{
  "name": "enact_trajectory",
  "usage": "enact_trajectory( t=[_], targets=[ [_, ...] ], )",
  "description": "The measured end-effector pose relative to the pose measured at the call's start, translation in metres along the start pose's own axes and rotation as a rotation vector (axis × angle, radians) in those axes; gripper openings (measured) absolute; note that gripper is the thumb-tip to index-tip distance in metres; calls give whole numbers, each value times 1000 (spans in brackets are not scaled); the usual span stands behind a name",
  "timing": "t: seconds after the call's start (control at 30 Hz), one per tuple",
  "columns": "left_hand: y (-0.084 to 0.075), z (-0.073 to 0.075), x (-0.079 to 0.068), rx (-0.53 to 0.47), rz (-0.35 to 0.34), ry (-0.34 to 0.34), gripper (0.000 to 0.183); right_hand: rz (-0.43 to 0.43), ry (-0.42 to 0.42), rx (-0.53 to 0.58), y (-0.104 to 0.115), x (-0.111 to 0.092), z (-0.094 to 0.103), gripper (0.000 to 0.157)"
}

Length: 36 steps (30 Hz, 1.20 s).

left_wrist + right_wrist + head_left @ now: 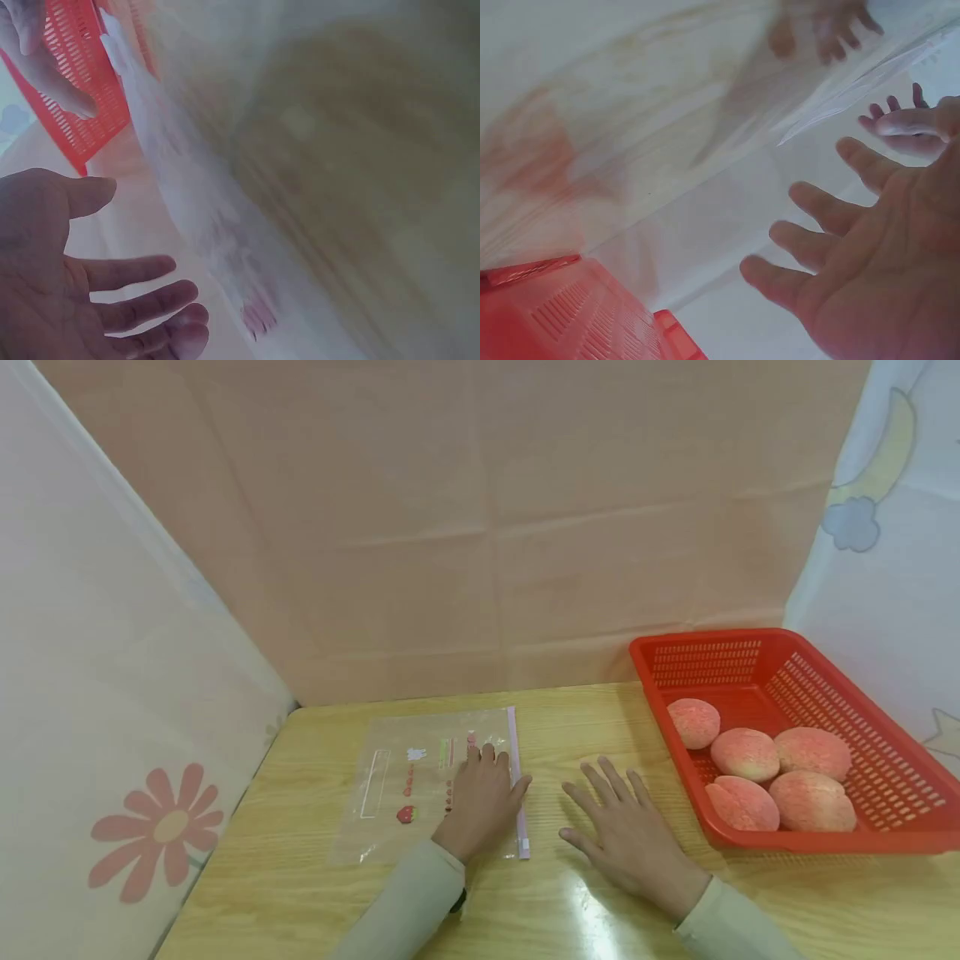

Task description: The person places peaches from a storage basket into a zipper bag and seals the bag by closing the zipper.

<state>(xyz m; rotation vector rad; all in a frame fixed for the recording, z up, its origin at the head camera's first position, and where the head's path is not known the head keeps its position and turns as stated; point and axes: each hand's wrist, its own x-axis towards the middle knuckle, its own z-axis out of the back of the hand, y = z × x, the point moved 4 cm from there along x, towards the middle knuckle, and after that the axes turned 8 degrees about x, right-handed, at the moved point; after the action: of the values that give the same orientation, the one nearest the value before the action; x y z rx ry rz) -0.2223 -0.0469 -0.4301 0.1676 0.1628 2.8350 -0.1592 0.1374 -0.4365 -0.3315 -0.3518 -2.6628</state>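
A clear plastic zip bag (390, 785) with printed strawberries and a pale purple zip strip (517, 793) lies flat on the wooden table. My left hand (483, 793) is over the strip side of the bag, fingers extended and overlapping it in the head view. The left wrist view shows that hand (97, 285) palm side, with nothing in its grasp. To the right of the bag, my right hand (630, 831) hovers low by the table with its fingers spread. In the right wrist view the right hand (877, 247) holds nothing.
At the right stands a red plastic basket (892, 727) with slotted walls, holding several peaches (746, 754). A pinkish cloth (480, 527) hangs along the table's back edge. A flower-printed cloth (120, 693) borders the left side.
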Motion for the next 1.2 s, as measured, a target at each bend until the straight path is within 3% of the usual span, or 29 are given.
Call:
enact_trajectory(
  t=[0.33, 0.5, 0.77, 1.07, 1.2],
  targets=[
    [-7, -7, 20, 23, 92, 75, 62, 23, 43, -9, 6, 5, 5, 51],
    [-3, -12, 23, 17, 122, 102, 50, 32, 22, 2, 6, 11, 7, 48],
    [5, -10, 20, -115, 131, 93, 33, 7, 30, 45, 4, 18, 5, 48],
    [19, -1, 15, -393, 211, 24, 30, -15, 22, 130, 2, 30, 4, 48],
    [22, 9, 12, -407, 231, -73, 24, -32, 32, 175, 5, 35, 3, 47]
  ],
)
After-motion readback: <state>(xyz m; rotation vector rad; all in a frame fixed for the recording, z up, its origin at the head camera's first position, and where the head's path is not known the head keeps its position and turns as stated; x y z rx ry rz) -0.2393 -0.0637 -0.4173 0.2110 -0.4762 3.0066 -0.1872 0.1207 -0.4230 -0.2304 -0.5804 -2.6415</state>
